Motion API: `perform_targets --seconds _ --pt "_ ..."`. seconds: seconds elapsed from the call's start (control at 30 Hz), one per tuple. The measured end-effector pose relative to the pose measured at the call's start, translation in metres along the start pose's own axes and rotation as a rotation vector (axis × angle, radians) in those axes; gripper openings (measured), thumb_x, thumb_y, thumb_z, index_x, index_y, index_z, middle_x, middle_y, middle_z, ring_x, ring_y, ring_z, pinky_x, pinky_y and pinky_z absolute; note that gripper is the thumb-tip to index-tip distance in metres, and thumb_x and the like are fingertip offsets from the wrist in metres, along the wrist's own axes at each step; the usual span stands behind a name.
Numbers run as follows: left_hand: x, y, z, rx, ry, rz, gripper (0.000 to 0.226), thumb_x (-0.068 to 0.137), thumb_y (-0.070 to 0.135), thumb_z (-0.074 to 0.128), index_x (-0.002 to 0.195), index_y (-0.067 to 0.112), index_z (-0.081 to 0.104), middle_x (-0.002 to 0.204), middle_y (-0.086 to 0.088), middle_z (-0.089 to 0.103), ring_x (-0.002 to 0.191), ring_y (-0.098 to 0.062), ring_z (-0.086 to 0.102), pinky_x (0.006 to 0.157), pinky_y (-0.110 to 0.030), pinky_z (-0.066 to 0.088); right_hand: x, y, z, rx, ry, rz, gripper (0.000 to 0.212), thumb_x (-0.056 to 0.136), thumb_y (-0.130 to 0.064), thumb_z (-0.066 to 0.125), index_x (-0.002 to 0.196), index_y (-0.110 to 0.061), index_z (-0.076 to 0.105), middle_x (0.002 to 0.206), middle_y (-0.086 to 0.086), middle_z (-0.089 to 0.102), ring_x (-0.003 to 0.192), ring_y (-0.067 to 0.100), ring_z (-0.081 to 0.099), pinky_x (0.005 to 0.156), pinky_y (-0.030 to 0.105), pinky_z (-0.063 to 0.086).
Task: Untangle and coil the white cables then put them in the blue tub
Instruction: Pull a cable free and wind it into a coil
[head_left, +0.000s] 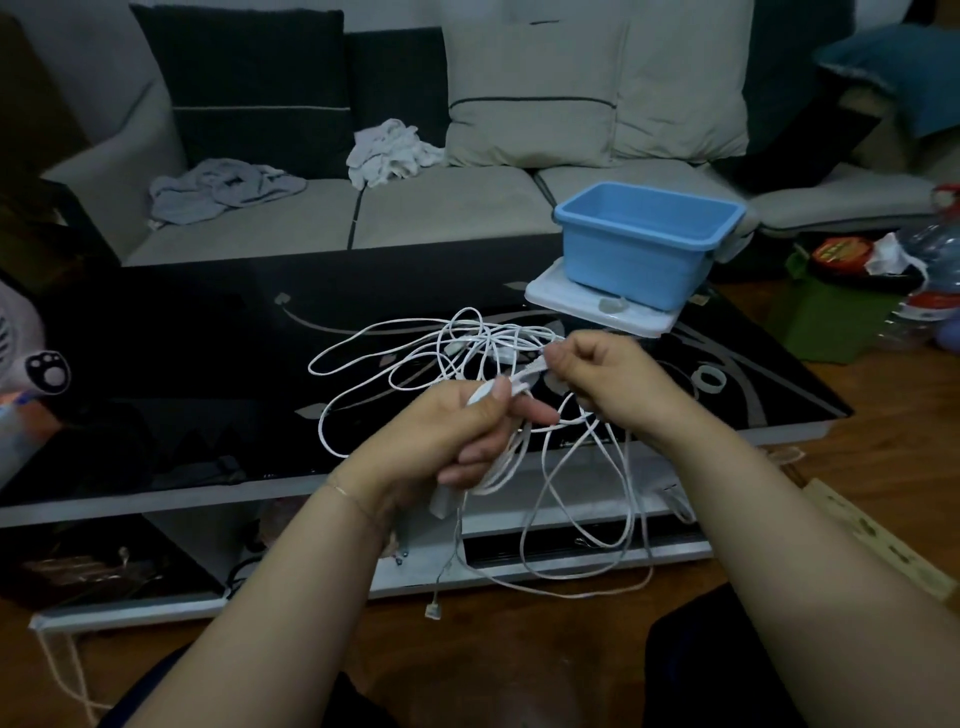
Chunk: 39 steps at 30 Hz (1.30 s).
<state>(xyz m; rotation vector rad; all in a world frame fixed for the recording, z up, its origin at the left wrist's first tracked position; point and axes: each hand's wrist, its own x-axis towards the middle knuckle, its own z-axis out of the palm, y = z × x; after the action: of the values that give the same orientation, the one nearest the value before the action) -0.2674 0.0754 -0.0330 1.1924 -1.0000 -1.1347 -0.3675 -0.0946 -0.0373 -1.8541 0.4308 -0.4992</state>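
Note:
A tangle of thin white cables (415, 358) spreads over the black glass table (182, 364), and long loops of it hang off the front edge toward the floor. My left hand (457, 431) is closed around a bunch of the cables with the thumb pressed on a white plug. My right hand (608, 379) pinches a cable end just right of it. The blue tub (644, 244) stands empty on a white lid at the table's far right corner, behind my right hand.
A grey sofa (441, 208) with cushions and crumpled cloths runs behind the table. A clear tape ring (709, 381) lies on the glass at right. Bottles and a green box (826, 322) crowd the floor at far right. A plush toy (31, 358) sits at the left edge.

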Motion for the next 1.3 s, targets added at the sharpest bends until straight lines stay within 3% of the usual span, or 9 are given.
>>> perform_targets --seconds 0.13,0.27,0.37,0.63,0.77,0.93,1.03,1.17,1.3 --pt "0.004 0.000 -0.005 -0.357 0.119 0.075 0.055 0.092 0.042 0.035 0.104 0.000 0.067 0.053 0.003 0.054 0.025 0.001 0.025 0.031 -0.013 0.016 -0.001 0.009 0.025 -0.115 -0.033 -0.039 0.031 0.092 -0.041 0.051 0.080 -0.015 0.061 0.061 0.000 0.049 0.048 0.005 0.039 0.050 0.026 0.032" --pt "0.002 0.007 -0.010 -0.576 0.230 0.140 0.053 0.095 0.033 0.030 0.121 -0.009 0.049 0.102 -0.011 0.072 0.034 -0.002 0.034 0.039 -0.012 0.027 -0.014 0.014 0.054 -0.398 -0.149 -0.083 0.024 0.099 -0.029 0.041 0.116 -0.022 0.055 0.084 -0.002 0.061 0.076 0.016 0.055 0.074 0.036 0.045" --pt "0.000 0.008 -0.013 -0.567 0.312 0.159 0.057 0.090 0.023 0.035 0.134 -0.013 0.035 0.125 -0.017 0.063 0.043 -0.006 0.039 0.047 -0.014 0.037 -0.023 0.010 0.063 -0.334 -0.309 -0.046 0.024 0.099 -0.022 0.042 0.122 -0.019 0.048 0.075 -0.012 0.054 0.065 0.003 0.048 0.064 0.029 0.043" --pt "0.005 0.006 -0.011 -0.220 0.526 0.178 0.031 0.102 0.017 0.032 0.121 -0.004 0.044 0.103 -0.010 0.073 0.044 -0.011 0.047 0.046 -0.019 0.040 -0.030 -0.002 0.064 -0.415 -0.266 -0.076 0.019 0.095 -0.037 0.048 0.087 -0.021 0.054 0.068 -0.002 0.057 0.070 0.023 0.060 0.069 0.047 0.054" --pt "0.010 0.002 -0.007 0.083 0.611 0.183 0.017 0.103 0.020 0.032 0.106 0.018 0.049 0.087 0.002 0.074 0.051 -0.010 0.060 0.050 -0.019 0.048 -0.029 0.001 0.061 -0.511 -0.371 -0.077 0.017 0.094 -0.035 0.050 0.094 -0.021 0.059 0.075 -0.004 0.061 0.068 0.013 0.056 0.068 0.040 0.047" --pt "0.014 -0.012 -0.010 0.442 0.637 0.080 0.017 0.102 0.023 0.036 0.097 0.012 0.048 0.079 -0.006 0.065 0.074 -0.024 0.066 0.073 -0.038 0.052 -0.031 -0.006 0.056 -0.699 -0.362 -0.133 0.018 0.095 -0.038 0.048 0.087 -0.025 0.056 0.074 -0.006 0.056 0.067 0.013 0.051 0.064 0.034 0.044" --pt "0.013 -0.019 -0.010 0.973 0.557 -0.025 0.038 0.099 0.042 0.034 0.092 0.008 0.050 0.086 -0.010 0.066 0.082 -0.027 0.063 0.077 -0.040 0.049 -0.032 -0.016 0.047 -0.904 -0.208 -0.217 0.029 0.088 -0.051 0.052 0.081 -0.024 0.060 0.070 -0.004 0.058 0.068 0.016 0.054 0.058 0.031 0.039" --pt "0.010 -0.015 -0.003 0.784 0.177 -0.149 0.075 0.083 0.076 0.025 0.098 0.010 0.056 0.068 0.001 0.069 0.054 -0.018 0.066 0.060 -0.036 0.052 -0.025 -0.017 0.033 -0.959 -0.092 -0.182 0.024 0.077 -0.049 0.061 0.071 -0.025 0.060 0.066 -0.006 0.055 0.069 0.015 0.051 0.059 0.029 0.036" --pt "0.007 -0.013 -0.006 0.676 0.010 -0.232 0.049 0.088 0.043 0.061 0.105 -0.002 0.057 0.053 0.000 0.057 0.040 -0.015 0.048 0.047 -0.029 0.039 -0.012 -0.012 0.009 -0.388 -0.178 -0.057 0.022 0.074 -0.034 0.077 0.069 -0.018 0.063 0.070 -0.004 0.062 0.068 0.009 0.056 0.068 0.031 0.047"
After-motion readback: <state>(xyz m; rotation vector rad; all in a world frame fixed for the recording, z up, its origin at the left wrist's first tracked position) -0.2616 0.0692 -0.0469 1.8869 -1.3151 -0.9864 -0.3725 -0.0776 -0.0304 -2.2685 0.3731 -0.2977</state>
